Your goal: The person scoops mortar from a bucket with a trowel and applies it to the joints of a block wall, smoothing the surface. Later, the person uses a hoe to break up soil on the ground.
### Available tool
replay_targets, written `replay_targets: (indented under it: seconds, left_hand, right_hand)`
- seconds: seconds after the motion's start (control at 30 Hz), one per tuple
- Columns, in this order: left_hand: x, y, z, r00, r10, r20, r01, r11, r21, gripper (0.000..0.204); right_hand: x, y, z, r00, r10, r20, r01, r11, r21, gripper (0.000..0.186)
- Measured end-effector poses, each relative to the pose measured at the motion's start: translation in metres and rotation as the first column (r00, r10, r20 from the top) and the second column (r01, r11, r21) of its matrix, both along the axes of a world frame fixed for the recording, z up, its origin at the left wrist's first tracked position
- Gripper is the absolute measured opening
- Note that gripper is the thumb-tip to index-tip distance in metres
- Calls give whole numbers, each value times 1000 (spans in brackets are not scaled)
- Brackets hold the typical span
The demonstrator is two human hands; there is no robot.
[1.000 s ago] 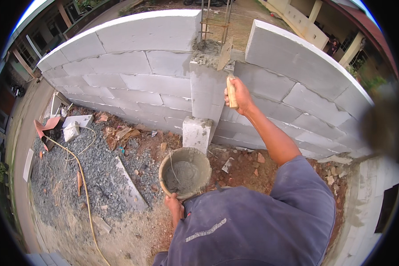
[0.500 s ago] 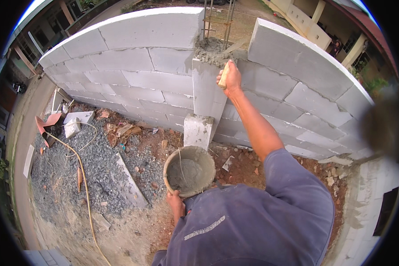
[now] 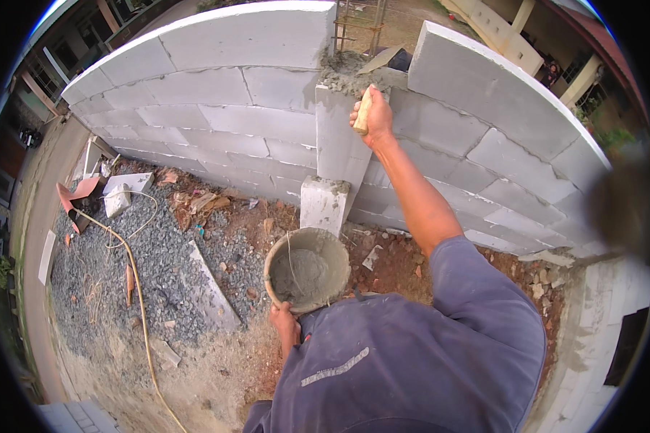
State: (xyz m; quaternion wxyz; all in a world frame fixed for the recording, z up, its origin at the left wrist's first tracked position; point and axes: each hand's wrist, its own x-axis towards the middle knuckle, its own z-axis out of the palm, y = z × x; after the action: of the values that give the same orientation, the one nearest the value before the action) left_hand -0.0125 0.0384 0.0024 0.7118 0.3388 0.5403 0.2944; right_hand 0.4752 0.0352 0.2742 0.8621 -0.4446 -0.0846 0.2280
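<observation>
My right hand (image 3: 373,121), arm stretched forward, is closed around the pale wooden handle of a trowel (image 3: 381,60). The trowel's blade is at the top of the column gap, beside wet grey mortar (image 3: 345,76) heaped there. Low in front of my body, my left hand (image 3: 285,325) grips the near left rim of a round bucket (image 3: 272,283). Wet mortar covers what I see of the bucket's inside, and a thin wire handle lies across it. Steel bars (image 3: 378,29) rise behind the mortar between two stretches of light grey block wall (image 3: 217,115).
An upright mortar-smeared block (image 3: 323,204) stands at the column's foot, just beyond the bucket. Gravel (image 3: 162,274), a long narrow board (image 3: 213,289), a yellowish hose (image 3: 144,317) and broken white block pieces (image 3: 128,184) lie to the left. A dark object (image 3: 401,59) shows behind the wall.
The trowel blade has lifted and tilted at the mortar, and my right hand is slightly lower. A dark object has appeared behind the wall. The left hand still holds the bucket.
</observation>
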Motion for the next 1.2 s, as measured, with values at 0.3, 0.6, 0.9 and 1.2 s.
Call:
replay_targets:
  seconds: [0.3, 0.6, 0.9, 1.2]
  left_hand:
    - [2, 1, -5, 998, 51, 28, -50, 998, -32, 20]
    - [-12, 7, -6, 999, -32, 22, 32, 999, -6, 25]
    - [1, 5, 15, 997, 26, 69, -26, 1000, 4, 16]
    - [-2, 1, -5, 999, 0, 46, -3, 997, 81, 24]
  right_hand:
    - [2, 3, -1, 986, 137, -92, -125, 985, 120, 36]
    - [-45, -26, 49, 984, 77, 161, -75, 997, -18, 25]
    - [47, -28, 204, 934, -347, 88, 272, 847, 457, 36]
    - [96, -5, 207, 997, -81, 16, 72, 950, 305, 34]
